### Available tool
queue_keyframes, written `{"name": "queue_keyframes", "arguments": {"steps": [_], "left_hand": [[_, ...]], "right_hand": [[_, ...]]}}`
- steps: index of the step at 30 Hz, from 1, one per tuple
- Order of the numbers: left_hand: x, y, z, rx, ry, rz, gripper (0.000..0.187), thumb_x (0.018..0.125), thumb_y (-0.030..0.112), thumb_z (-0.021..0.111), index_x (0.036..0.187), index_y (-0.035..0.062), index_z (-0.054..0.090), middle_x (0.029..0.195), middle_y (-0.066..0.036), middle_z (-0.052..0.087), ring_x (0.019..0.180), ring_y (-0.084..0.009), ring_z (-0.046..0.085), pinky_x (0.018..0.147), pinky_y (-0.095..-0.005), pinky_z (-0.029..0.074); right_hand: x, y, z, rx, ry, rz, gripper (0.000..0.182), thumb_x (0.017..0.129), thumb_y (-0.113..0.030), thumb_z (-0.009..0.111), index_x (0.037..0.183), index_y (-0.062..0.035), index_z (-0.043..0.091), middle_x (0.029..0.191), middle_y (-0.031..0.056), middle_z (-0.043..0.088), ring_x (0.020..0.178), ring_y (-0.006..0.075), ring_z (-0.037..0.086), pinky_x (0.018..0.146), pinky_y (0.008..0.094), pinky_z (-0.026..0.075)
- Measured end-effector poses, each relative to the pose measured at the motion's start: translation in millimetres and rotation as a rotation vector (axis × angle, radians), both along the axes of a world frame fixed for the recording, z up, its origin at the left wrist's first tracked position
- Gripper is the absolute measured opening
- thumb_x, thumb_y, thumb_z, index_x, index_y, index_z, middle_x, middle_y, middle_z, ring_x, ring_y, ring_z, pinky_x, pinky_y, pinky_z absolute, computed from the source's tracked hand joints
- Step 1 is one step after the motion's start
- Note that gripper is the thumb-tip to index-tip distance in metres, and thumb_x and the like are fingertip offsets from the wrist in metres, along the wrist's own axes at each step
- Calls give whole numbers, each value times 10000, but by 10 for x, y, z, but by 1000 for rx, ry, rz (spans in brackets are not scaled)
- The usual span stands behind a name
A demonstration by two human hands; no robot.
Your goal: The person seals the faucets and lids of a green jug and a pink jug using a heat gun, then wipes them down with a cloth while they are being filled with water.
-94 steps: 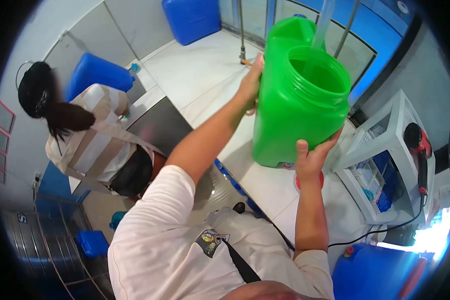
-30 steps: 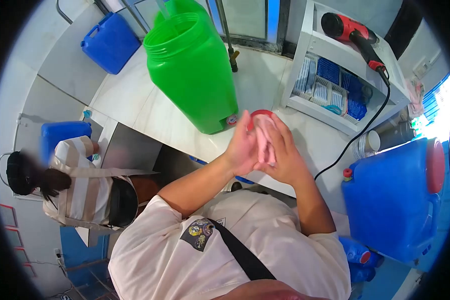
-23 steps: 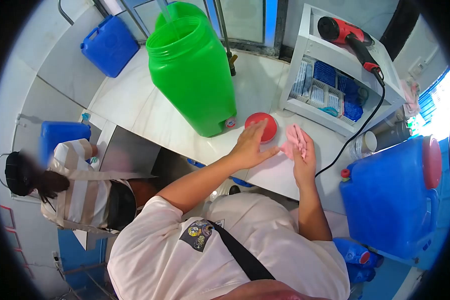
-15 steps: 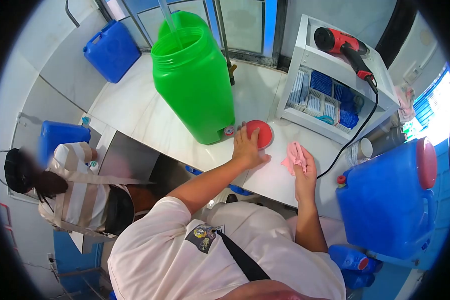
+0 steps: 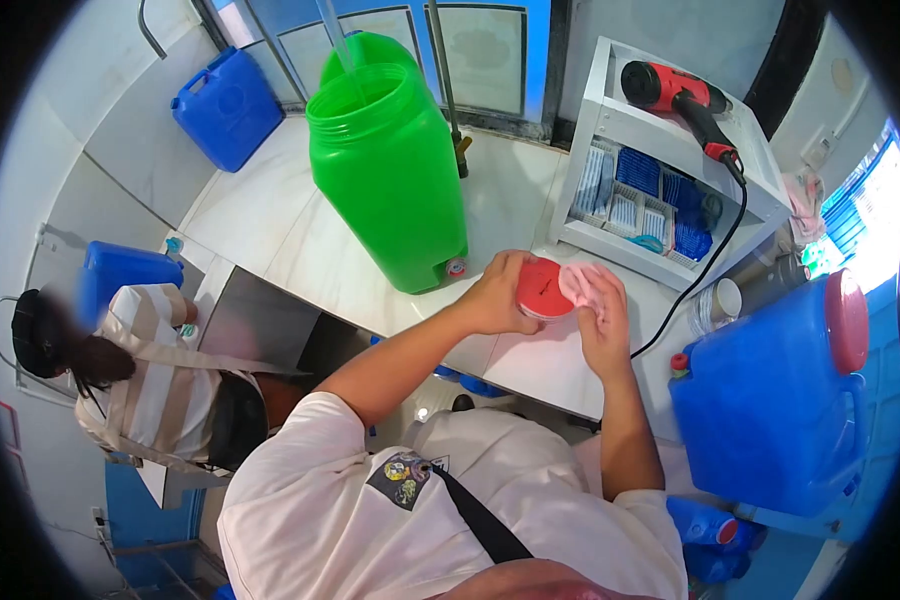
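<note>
My left hand [image 5: 497, 297] grips a round red lid [image 5: 543, 288] by its left edge, above the white counter. Pinched in my right hand [image 5: 607, 335] is a pink cloth [image 5: 583, 287], which touches the lid's right side. Just left of the lid stands an upright green container [image 5: 390, 170], its mouth uncovered and a clear tube going into it. A small red-and-white fitting [image 5: 456, 267] shows near the container's base.
A white shelf unit [image 5: 582, 130] holds packets and carries a red heat gun [image 5: 670, 88] with a black cord. Blue jugs stand at right [image 5: 770, 390] and back left [image 5: 227, 108]. Another person [image 5: 170, 370] is at the left. The counter [image 5: 270, 215] ends before my body.
My left hand has lifted the red lid and moved it right. My right hand has brought the pink cloth up against it. The view has shifted slightly.
</note>
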State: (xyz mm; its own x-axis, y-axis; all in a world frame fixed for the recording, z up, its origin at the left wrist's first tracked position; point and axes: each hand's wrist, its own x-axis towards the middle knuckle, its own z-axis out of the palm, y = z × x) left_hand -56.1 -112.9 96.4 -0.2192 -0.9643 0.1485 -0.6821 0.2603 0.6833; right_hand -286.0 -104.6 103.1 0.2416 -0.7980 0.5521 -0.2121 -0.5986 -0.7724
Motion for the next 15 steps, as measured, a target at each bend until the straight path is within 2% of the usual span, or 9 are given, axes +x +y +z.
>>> {"name": "queue_keyframes", "arguments": {"steps": [3, 5, 6, 7, 8, 9, 10, 12, 15], "left_hand": [[90, -49, 67, 115, 193, -135, 1097, 594, 314, 938, 1444, 3, 318, 1392, -250, 438, 1264, -370, 517, 1058, -469, 450], [124, -94, -227, 378, 669, -100, 941, 765, 366, 846, 1466, 44, 307, 1407, -170, 456, 1262, -314, 527, 1053, -412, 451], [67, -49, -336, 375, 671, -92, 941, 765, 366, 846, 1466, 44, 307, 1407, -170, 456, 1262, -314, 527, 1053, -412, 451], [-61, 20, -450, 523, 980, 72, 802, 850, 411, 750, 1456, 74, 349, 1399, -134, 486, 1245, -294, 543, 1050, -399, 455], [-193, 68, -584, 666, 1286, 240, 677, 934, 457, 655, 1446, 103, 391, 1391, -99, 515, 1228, -273, 558, 1047, -385, 459], [-288, 64, -830, 690, 1486, 51, 610, 985, 582, 491, 1412, 147, 483, 1375, -71, 568, 1220, -258, 577, 1056, -405, 456], [-319, 149, -712, 683, 1488, 51, 610, 985, 582, 491, 1412, 147, 483, 1375, -71, 568, 1220, -258, 577, 1056, -405, 456], [-381, 289, -492, 686, 1855, 50, 620, 997, 612, 441, 1398, 148, 528, 1386, -90, 583, 1237, -272, 582, 1082, -429, 439], [-131, 315, -83, 668, 1978, 14, 640, 1008, 627, 394, 1416, 148, 514, 1392, -94, 577, 1282, -293, 552, 1104, -449, 424]], "right_hand": [[136, -61, -81, 72, -99, 44, 377, 960, -25, 581, 1335, -7, 559, 1430, 206, 471, 1324, 312, 501, 1108, 393, 406], [308, -118, -318, 62, -96, 56, 382, 959, -24, 581, 1340, -13, 558, 1426, 203, 477, 1330, 312, 493, 1112, 395, 402], [448, -130, -534, 195, -286, 109, 374, 976, -52, 565, 1349, -25, 556, 1430, 195, 483, 1338, 326, 481, 1127, 407, 383], [561, -116, -642, 328, -474, 161, 368, 992, -81, 549, 1358, -37, 554, 1434, 187, 490, 1346, 341, 469, 1141, 420, 365], [631, -70, -639, 325, -473, 169, 368, 992, -81, 549, 1358, -37, 554, 1434, 187, 490, 1346, 341, 469, 1141, 420, 365], [697, -14, -609, 195, -209, 44, 364, 1011, -117, 525, 1367, -46, 550, 1443, 176, 492, 1353, 353, 457, 1155, 435, 342], [773, 37, -538, 63, 54, -82, 363, 1030, -154, 500, 1376, -56, 546, 1452, 165, 495, 1360, 366, 445, 1169, 450, 319], [833, 49, -415, 64, 31, -67, 369, 1041, -197, 481, 1372, -48, 549, 1457, 172, 499, 1351, 395, 449, 1181, 479, 287], [764, 7, -267, 99, 117, 35, 362, 1037, -195, 496, 1356, -42, 568, 1444, 195, 509, 1339, 390, 475, 1151, 464, 344]]}}
